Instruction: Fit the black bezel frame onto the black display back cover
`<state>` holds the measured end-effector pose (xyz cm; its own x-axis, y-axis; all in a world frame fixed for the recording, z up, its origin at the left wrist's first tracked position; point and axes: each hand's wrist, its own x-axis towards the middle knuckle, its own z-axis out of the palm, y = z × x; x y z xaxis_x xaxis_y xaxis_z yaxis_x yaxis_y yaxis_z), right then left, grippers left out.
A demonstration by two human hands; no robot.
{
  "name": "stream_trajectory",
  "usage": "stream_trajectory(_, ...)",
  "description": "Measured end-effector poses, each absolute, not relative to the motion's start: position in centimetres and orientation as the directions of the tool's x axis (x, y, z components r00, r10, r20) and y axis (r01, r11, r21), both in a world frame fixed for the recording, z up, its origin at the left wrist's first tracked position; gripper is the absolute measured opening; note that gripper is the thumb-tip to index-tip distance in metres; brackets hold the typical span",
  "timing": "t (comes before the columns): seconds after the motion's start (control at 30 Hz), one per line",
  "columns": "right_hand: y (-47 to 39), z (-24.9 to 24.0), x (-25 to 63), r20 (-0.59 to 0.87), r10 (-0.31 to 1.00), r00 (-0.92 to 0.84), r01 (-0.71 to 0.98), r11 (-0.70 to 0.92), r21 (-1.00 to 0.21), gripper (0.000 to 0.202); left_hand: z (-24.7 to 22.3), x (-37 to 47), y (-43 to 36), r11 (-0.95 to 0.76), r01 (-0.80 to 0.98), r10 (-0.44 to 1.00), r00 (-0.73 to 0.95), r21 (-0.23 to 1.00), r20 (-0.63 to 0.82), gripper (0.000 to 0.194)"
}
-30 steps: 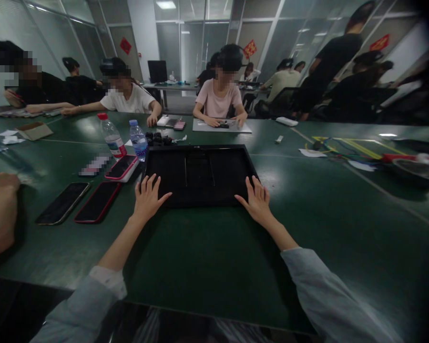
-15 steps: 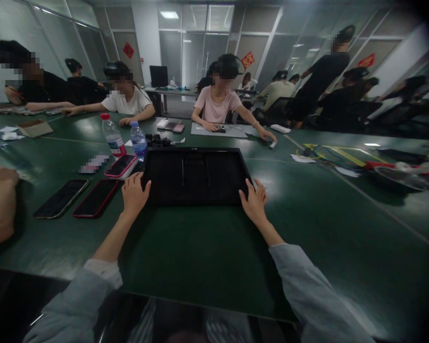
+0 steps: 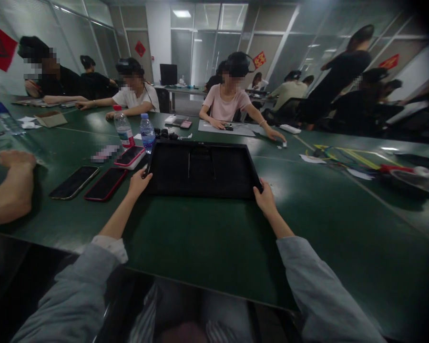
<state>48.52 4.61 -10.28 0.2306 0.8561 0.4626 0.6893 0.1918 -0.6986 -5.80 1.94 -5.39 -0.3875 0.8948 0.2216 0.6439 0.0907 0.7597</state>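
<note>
A wide black tray-like case with raised edges lies on the green table in front of me. Two thin strips stand out near its middle. My left hand grips its left edge, thumb on top and the fingers round the outside. At the right edge, my right hand holds on in the same way, its fingers partly hidden behind the rim.
Phones lie left of the case, one on a white box. Two bottles stand behind them. Another person's forearm rests at far left. Cables and a round dish are at right. People sit across the table.
Both my hands have closed on the case's side edges; before, their fingers were spread against them. The whole view has shifted, with things appearing farther right.
</note>
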Motion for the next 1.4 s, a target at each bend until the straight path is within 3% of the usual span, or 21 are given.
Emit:
stream_trajectory(0.17,3.4,-9.4,48.4,0.476,0.837,0.269,0.684,0.182,-0.707,0.064,-5.7,-7.2,2.4,0.103,0.58,0.882,-0.429,0.808,0.195,0.052)
stream_trajectory(0.3,2.4,-8.2,49.6,0.352,0.889,0.293,0.649,0.085,-0.756,0.06,-6.0,-8.9,2.7,0.083,0.565,0.889,-0.414,0.821,0.195,0.052)
stream_trajectory(0.43,2.4,-7.2,50.6,0.277,0.933,0.229,0.542,0.114,-0.833,0.057,-6.1,-9.5,2.3,0.016,0.504,0.917,-0.351,0.864,0.188,0.054)
stream_trajectory(0.57,3.2,-6.5,50.1,0.186,0.971,0.148,0.337,0.127,-0.933,0.063,-5.8,-9.0,1.7,0.005,0.471,0.942,-0.297,0.882,0.153,0.059)
stream_trajectory(0.7,3.9,-6.3,49.6,0.125,0.986,0.113,0.247,0.094,-0.965,0.071,-5.3,-8.4,1.4,0.032,0.512,0.935,-0.319,0.858,0.156,0.058)
stream_trajectory(0.87,4.1,-6.7,49.8,0.109,0.978,0.179,0.164,0.079,-0.983,0.078,-5.1,-8.4,1.5,0.037,0.573,0.928,-0.324,0.818,0.185,0.053)
stream_trajectory(1.0,3.9,-7.0,50.7,0.098,0.966,0.24,0.099,0.076,-0.992,0.08,-5.4,-8.9,1.8,-0.003,0.55,0.939,-0.285,0.835,0.191,0.061)
stream_trajectory(1.2,1.9,-6.6,54.4,0.098,0.831,0.547,0.072,0.071,-0.995,0.066,-6.5,-9.5,2.5,-0.096,0.526,0.958,-0.182,0.845,0.222,0.074)
stream_trajectory(1.4,0.4,-6.4,60.3,0.113,0.55,0.828,0.1,0.055,-0.993,0.067,-7.3,-10.0,3.2,-0.122,0.551,0.961,-0.143,0.825,0.237,0.072)
